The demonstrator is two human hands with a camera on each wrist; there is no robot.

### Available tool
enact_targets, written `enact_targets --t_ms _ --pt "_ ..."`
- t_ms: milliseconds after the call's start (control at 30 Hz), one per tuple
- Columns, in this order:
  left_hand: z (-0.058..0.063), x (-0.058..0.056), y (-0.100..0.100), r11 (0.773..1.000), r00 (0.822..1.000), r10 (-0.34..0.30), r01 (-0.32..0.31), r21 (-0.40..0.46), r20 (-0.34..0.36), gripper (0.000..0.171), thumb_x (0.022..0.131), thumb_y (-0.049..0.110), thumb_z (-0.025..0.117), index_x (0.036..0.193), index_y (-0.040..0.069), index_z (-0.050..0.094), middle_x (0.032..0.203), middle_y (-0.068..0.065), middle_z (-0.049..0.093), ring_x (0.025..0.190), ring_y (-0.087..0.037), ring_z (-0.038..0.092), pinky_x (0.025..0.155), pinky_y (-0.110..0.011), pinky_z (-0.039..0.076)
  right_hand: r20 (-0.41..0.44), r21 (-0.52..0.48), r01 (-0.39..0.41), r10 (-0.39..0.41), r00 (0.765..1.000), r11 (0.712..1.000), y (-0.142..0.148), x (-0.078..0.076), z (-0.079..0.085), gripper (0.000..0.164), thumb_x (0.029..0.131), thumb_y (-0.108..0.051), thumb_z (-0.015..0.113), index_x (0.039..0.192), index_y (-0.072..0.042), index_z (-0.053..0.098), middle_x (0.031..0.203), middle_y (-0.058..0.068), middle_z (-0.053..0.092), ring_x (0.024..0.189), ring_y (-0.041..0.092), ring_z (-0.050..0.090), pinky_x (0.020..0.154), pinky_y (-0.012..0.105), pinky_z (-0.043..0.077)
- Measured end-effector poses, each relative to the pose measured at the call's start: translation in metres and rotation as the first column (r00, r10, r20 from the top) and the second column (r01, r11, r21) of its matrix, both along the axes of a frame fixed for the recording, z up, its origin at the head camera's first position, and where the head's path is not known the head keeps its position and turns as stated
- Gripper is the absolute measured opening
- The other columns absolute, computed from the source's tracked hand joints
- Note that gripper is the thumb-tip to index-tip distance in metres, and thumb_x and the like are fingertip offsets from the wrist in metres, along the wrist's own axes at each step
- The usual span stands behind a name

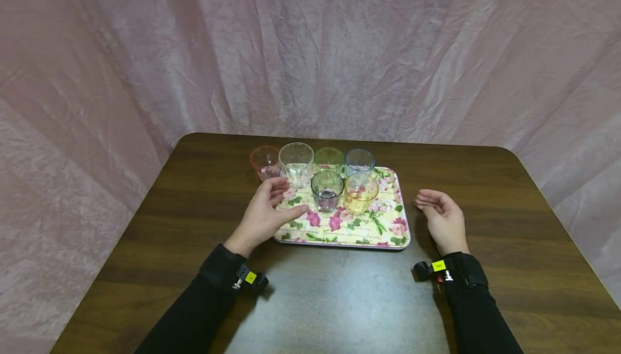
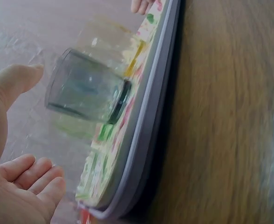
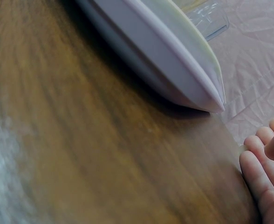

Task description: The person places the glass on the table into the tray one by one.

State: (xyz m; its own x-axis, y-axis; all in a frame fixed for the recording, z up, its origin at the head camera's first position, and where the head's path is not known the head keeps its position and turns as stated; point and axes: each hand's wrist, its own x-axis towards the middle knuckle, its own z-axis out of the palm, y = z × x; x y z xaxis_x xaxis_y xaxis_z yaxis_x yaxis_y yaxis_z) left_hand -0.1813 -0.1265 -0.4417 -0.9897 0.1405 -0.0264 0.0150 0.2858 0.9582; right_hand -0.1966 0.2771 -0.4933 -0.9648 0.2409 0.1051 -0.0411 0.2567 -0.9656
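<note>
A floral tray (image 1: pixel 359 233) carries several tumblers. My left hand (image 1: pixel 264 211) reaches over its left side with thumb and fingers spread, fingertips right beside the clear glass (image 1: pixel 297 168). In the left wrist view, the dark grey glass (image 2: pixel 83 88) stands beyond the gap between thumb and fingers. The yellow glass (image 1: pixel 361 195) is to its right; a green glass (image 1: pixel 329 160) and a blue glass (image 1: pixel 359 162) stand behind. The red-rimmed glass (image 1: pixel 266 162) sits left of the clear one. My right hand (image 1: pixel 443 222) holds nothing, its fingers loosely bent to the tray's right.
The brown wooden table (image 1: pixel 204 192) has rounded back corners, with a pale pink curtain (image 1: pixel 310 63) hanging behind it. A grey, shiny patch (image 1: pixel 339 295) shows on the near middle of the tabletop. Each wrist wears a small black camera.
</note>
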Motion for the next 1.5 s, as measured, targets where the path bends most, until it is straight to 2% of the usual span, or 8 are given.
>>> enact_targets --t_ms 333,600,933,1200,1500 --pt "-0.003 -0.008 -0.026 0.997 0.996 0.069 -0.071 -0.021 -0.057 0.086 0.094 0.019 0.089 0.16 -0.004 0.038 0.163 -0.023 0.045 0.156 -0.04 0.045 0.134 -0.05 0.036 -0.004 -0.001 -0.01 0.01 1.0 1.0 0.001 0.0 0.001 0.033 0.106 0.007 0.052 0.137 0.01 0.064 0.12 0.008 0.073 0.104 0.001 0.071 0.094 0.008 0.057" --pt "-0.008 -0.015 -0.047 0.988 0.989 0.148 -0.148 -0.038 -0.008 0.086 0.095 0.024 0.089 0.161 0.0 0.039 0.16 -0.023 0.046 0.155 -0.039 0.047 0.134 -0.05 0.037 0.0 0.005 -0.007 0.007 1.0 1.0 0.001 0.0 0.001 0.034 0.106 0.007 0.052 0.137 0.009 0.065 0.121 0.01 0.072 0.103 0.0 0.071 0.094 0.008 0.057" --pt "-0.012 -0.031 -0.063 0.974 0.976 0.218 -0.218 -0.059 -0.002 0.09 0.095 0.028 0.089 0.162 -0.002 0.036 0.161 -0.025 0.046 0.155 -0.039 0.047 0.135 -0.048 0.036 0.01 0.006 0.001 -0.001 1.0 1.0 0.001 0.0 0.001 0.034 0.107 0.006 0.052 0.137 0.008 0.065 0.125 0.015 0.072 0.104 0.001 0.071 0.094 0.008 0.057" --pt "-0.019 -0.05 -0.067 0.969 0.972 0.232 -0.233 -0.078 -0.025 0.092 0.095 0.03 0.089 0.162 -0.003 0.035 0.161 -0.027 0.045 0.156 -0.04 0.046 0.135 -0.049 0.035 0.024 0.016 0.002 -0.003 1.0 1.0 0.0 0.001 0.002 0.033 0.107 0.004 0.051 0.138 0.007 0.065 0.127 0.017 0.071 0.104 0.0 0.07 0.094 0.008 0.056" --pt "-0.023 -0.064 -0.065 0.971 0.973 0.226 -0.228 -0.069 -0.036 0.095 0.094 0.03 0.09 0.163 -0.002 0.034 0.163 -0.026 0.043 0.157 -0.04 0.044 0.135 -0.05 0.035 0.038 0.016 0.002 -0.003 0.999 1.0 0.001 0.0 0.001 0.034 0.109 0.002 0.051 0.14 0.004 0.065 0.132 0.021 0.07 0.105 0.0 0.069 0.095 0.007 0.056"
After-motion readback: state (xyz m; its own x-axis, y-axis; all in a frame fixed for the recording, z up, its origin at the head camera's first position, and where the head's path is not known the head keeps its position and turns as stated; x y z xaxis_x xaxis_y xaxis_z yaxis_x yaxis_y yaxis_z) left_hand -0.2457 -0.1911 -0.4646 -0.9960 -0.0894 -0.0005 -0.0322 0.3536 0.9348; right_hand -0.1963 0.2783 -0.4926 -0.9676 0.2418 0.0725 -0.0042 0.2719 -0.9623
